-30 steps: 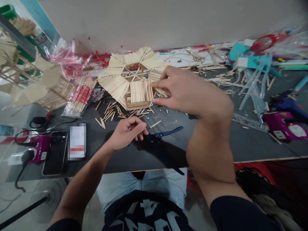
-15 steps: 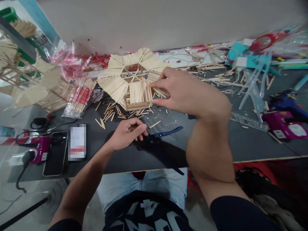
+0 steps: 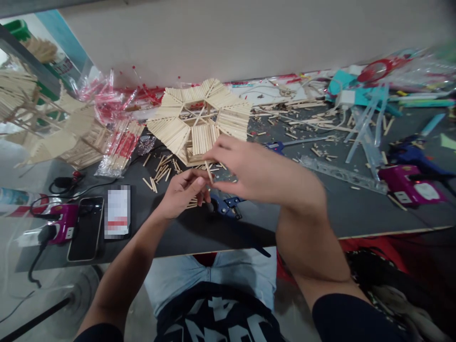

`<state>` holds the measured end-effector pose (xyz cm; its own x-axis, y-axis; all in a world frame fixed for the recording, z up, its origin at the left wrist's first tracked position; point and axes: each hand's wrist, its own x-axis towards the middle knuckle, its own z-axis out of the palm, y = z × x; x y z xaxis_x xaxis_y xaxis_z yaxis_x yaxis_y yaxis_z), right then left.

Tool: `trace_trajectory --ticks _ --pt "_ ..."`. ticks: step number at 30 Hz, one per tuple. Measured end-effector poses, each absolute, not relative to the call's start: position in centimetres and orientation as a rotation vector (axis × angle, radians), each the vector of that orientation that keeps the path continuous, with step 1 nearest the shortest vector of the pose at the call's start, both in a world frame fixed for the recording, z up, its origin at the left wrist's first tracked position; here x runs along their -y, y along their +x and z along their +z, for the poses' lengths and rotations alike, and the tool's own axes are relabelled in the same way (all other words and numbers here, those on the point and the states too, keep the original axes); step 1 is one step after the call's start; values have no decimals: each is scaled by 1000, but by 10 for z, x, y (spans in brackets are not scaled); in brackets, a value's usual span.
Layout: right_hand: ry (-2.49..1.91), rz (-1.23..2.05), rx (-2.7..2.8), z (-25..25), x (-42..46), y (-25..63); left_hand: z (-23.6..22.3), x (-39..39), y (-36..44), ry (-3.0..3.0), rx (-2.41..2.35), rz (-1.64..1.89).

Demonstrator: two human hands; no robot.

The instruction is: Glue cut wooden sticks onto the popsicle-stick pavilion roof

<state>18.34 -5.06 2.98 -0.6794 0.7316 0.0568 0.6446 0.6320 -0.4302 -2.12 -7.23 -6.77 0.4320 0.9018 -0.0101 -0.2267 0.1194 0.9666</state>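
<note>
My right hand [image 3: 238, 164] pinches a short wooden stick [image 3: 208, 172] between thumb and fingers, in front of the star-shaped stick model [image 3: 169, 127]. Close beside it, my left hand [image 3: 187, 192] has its fingers curled, with the fingertips near the stick's lower end. What lies inside those left fingers is hidden. A few short sticks [image 3: 192, 203] show just below the left hand; whether they are held or lie on the table I cannot tell. A dark blue hand cutter [image 3: 228, 207] lies under and to the right of the left fingertips.
Loose cut sticks [image 3: 162, 168] lie before the model. Left are a bagged stick bundle [image 3: 121, 147], two phones [image 3: 85, 228] and a purple power adapter [image 3: 63, 222]. A second stick model [image 3: 53, 137] stands far left. Clear plastic strips [image 3: 366, 128] and another purple adapter [image 3: 411, 185] are right.
My right hand has moved from the model's right side down and left toward my left hand, and a short stick now shows in its fingers. The view has shifted slightly.
</note>
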Motion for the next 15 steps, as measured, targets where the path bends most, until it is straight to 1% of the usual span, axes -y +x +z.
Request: trace_trajectory --ticks 4,8,10,11,14,15 --pt "-1094 672 2523 0 69 177 -69 70 -22 1192 -770 879" --pt "-1073 843 2428 -21 69 218 -69 70 -20 1230 -886 778" --pt "-1299 851 2300 -28 62 249 -69 70 -20 1239 -929 757" --pt "-1489 773 2190 -33 58 264 -69 71 -19 1245 -942 753" --pt "-2067 383 1911 -50 44 296 -69 71 -19 1258 -969 745" --pt "-2199 336 1877 -57 40 300 -70 71 -19 1256 -977 738"
